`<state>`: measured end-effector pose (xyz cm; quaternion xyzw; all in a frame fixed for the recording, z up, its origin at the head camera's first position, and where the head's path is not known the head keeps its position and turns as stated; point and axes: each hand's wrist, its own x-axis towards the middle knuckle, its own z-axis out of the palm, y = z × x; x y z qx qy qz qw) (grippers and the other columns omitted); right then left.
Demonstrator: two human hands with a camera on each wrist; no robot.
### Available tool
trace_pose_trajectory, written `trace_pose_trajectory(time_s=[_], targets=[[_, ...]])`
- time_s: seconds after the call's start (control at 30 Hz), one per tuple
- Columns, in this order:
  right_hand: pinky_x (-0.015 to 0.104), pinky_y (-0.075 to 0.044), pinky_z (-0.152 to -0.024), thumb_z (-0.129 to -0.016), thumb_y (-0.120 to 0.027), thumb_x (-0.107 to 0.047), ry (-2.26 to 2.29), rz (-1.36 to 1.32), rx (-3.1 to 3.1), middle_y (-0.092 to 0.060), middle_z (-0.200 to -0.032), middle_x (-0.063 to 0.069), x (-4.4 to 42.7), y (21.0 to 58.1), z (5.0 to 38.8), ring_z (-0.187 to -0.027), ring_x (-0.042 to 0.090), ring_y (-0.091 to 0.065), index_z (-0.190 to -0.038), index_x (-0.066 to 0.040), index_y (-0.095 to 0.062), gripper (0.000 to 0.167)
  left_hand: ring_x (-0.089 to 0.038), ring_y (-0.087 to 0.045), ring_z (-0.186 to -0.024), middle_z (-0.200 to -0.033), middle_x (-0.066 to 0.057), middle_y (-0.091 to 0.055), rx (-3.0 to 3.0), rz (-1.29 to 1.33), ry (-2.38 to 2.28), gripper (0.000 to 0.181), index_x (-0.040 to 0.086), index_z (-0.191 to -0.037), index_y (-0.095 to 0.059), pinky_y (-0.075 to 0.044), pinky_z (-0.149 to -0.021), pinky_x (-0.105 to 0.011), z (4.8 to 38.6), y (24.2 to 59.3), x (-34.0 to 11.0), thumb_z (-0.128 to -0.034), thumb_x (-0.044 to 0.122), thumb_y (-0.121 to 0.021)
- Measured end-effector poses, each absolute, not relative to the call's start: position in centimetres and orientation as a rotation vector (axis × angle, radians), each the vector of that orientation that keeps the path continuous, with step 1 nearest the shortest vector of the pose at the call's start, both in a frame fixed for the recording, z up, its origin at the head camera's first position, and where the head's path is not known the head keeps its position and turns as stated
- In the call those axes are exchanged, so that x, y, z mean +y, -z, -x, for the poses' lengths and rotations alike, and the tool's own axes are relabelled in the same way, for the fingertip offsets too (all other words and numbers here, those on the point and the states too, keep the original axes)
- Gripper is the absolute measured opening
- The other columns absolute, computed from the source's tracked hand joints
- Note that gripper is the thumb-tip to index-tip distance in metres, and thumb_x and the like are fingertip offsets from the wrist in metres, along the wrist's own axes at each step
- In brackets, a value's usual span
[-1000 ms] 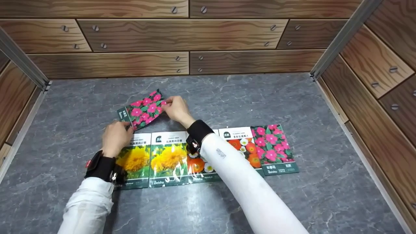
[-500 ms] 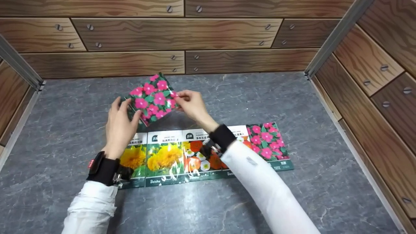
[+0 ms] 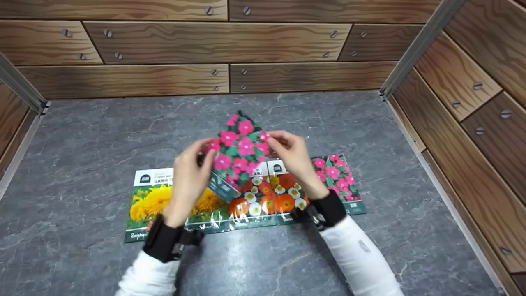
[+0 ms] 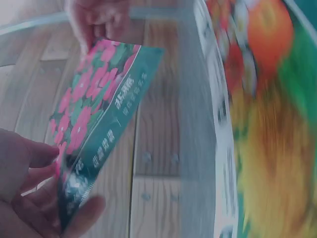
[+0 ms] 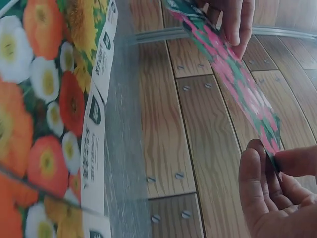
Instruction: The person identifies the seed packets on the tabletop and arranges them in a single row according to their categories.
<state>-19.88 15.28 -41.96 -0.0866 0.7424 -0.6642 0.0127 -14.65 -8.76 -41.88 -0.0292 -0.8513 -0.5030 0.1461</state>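
Note:
A seed packet with pink flowers (image 3: 245, 146) is held tilted above a row of other packets, its green band toward the lower left. My left hand (image 3: 191, 174) grips its left side; in the left wrist view, thumb and fingers take the banded end (image 4: 94, 158). On the opposite edge, my right hand (image 3: 294, 158) pinches a corner between thumb and fingers, as the right wrist view shows. Below lie yellow-flower packets (image 3: 150, 203), partly behind my left hand, and orange-and-white-flower packets (image 3: 267, 201). Another pink-flower packet (image 3: 336, 174) ends the row on the right.
The packets lie side by side on a grey marbled surface (image 3: 254, 263). Wood-patterned panels (image 3: 218, 43) stand along the back and the right side (image 3: 464, 107), joined by grey metal strips at the corners.
Both hands have lifted the pink-flower packet off the surface and carried it right and toward me, over the row. My left hand has gone from touching its edge to gripping it.

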Motion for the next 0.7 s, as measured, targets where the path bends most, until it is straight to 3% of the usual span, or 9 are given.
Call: trace_pose_trajectory(time_s=[0.13,0.33,0.5,0.7], targets=[[0.027,-0.066,-0.081,-0.105,-0.062,-0.006,2.124,0.238,2.343,-0.076,-0.11,0.01,17.5,42.1,18.5,-0.086,0.01,-0.072,-0.128,0.005,-0.069,0.027,-0.02,-0.065,-0.072,-0.107,-0.02,-0.077,-2.404,0.104,1.598,0.03,0.002,-0.132,-0.068,-0.049,-0.057,-0.013,14.0,42.3,-6.7,-0.103,0.005,-0.062],[0.027,-0.065,-0.077,-0.106,-0.059,-0.005,2.224,0.155,2.306,-0.073,-0.097,-0.003,19.1,42.3,17.0,-0.085,0.011,-0.071,-0.131,0.006,-0.065,0.028,-0.013,-0.064,-0.074,-0.106,-0.018,-0.076,-2.3,0.039,1.742,0.026,0.003,-0.128,-0.072,-0.045,-0.06,-0.017,13.3,43.1,-4.4,-0.1038,0.009,-0.064],[0.03,-0.066,-0.08,-0.107,-0.059,-0.008,2.128,0.137,2.318,-0.073,-0.102,0.003,19.3,42.6,15.8,-0.087,0.01,-0.071,-0.136,0.006,-0.061,0.033,-0.012,-0.068,-0.08,-0.108,-0.013,-0.073,-2.069,0.028,1.866,0.027,0.006,-0.129,-0.07,-0.043,-0.064,-0.021,13.2,45.1,-3.1,-0.1059,0.018,-0.064],[0.038,-0.066,-0.085,-0.105,-0.062,-0.006,1.969,0.214,2.396,-0.071,-0.11,0.018,19.5,42.8,15.0,-0.087,0.008,-0.071,-0.131,0.006,-0.063,0.028,-0.021,-0.074,-0.087,-0.112,-0.017,-0.072,-2.045,-0.035,1.95,0.029,0.003,-0.132,-0.067,-0.047,-0.066,-0.02,12.5,45.1,-1.8,-0.1062,0.015,-0.063]])
